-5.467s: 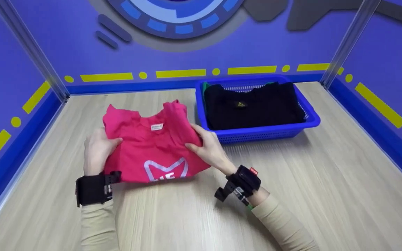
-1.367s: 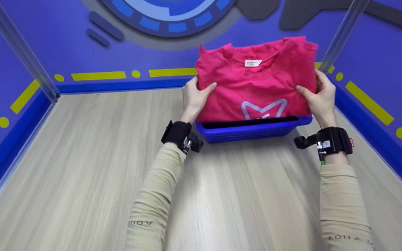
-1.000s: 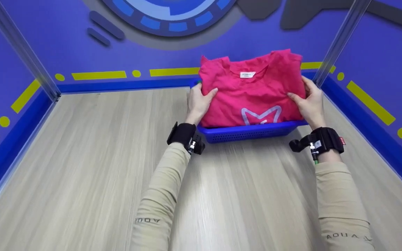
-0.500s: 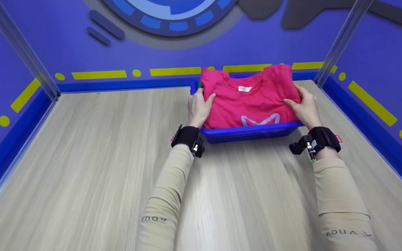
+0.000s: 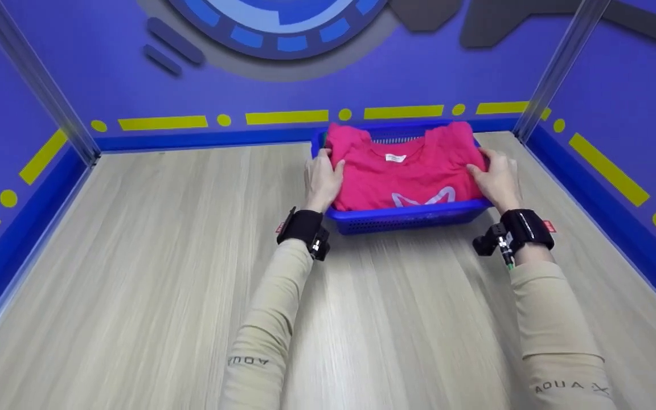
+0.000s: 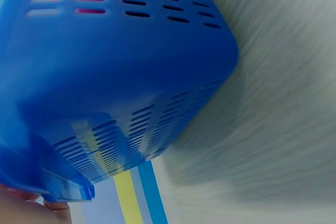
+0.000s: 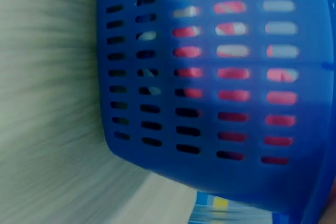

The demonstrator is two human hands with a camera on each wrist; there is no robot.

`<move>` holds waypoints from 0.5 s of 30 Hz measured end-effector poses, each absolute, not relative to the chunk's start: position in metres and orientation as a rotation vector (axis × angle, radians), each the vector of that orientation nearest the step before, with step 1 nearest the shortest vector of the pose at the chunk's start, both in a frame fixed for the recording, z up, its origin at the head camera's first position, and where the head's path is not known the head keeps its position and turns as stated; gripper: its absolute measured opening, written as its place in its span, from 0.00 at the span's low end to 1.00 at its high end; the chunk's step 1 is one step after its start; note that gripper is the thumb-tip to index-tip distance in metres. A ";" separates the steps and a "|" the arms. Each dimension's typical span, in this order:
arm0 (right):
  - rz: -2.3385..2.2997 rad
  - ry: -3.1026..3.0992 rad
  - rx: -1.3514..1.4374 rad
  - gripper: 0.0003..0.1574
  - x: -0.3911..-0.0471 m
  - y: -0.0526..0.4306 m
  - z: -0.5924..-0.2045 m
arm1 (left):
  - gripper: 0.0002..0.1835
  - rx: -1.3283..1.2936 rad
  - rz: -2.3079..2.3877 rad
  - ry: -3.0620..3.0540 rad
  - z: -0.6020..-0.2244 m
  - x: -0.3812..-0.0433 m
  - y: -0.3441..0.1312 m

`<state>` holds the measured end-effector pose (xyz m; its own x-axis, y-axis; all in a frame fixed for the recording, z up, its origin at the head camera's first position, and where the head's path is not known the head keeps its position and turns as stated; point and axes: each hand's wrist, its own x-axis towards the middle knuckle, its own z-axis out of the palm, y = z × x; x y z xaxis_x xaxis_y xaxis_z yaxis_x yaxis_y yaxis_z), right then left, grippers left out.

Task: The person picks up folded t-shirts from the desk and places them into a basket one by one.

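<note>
A folded pink T-shirt (image 5: pixel 408 176) lies in the blue perforated basket (image 5: pixel 413 219), its white neck label and part of a pale star-like print facing up. At the left end of the basket my left hand (image 5: pixel 323 181) holds the shirt's side, thumb on top. My right hand (image 5: pixel 500 181) holds the opposite side the same way. The fingers beneath are mostly hidden by cloth and rim. In the left wrist view, fingertips (image 6: pixel 55 211) show by the basket rim. Pink cloth (image 7: pixel 233 72) shows through the slots in the right wrist view, with darker stuff lower down.
The basket stands on a wood-grain table (image 5: pixel 191 256), close to the blue back wall (image 5: pixel 271 97) with yellow dashes. Side walls rise at left and right. A bit of green (image 5: pixel 324 138) shows at the basket's back left corner.
Both hands carried the pink T-shirt from the table's left over to the basket and lowered it in, covering the black garment seen earlier. In the last half second the shirt sank further and flattened.
</note>
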<state>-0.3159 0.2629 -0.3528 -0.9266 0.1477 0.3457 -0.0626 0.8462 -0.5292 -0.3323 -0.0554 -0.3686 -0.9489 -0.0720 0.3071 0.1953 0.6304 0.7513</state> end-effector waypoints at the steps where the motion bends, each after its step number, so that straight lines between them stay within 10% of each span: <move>1: 0.757 -2.631 -0.065 0.30 -0.316 0.261 -0.353 | 0.21 -0.100 -1.238 -2.541 -0.368 -0.332 -0.056; 15: 0.702 -2.375 -0.058 0.15 -0.289 0.225 -0.350 | 0.11 -0.233 -1.321 -2.399 -0.374 -0.298 -0.087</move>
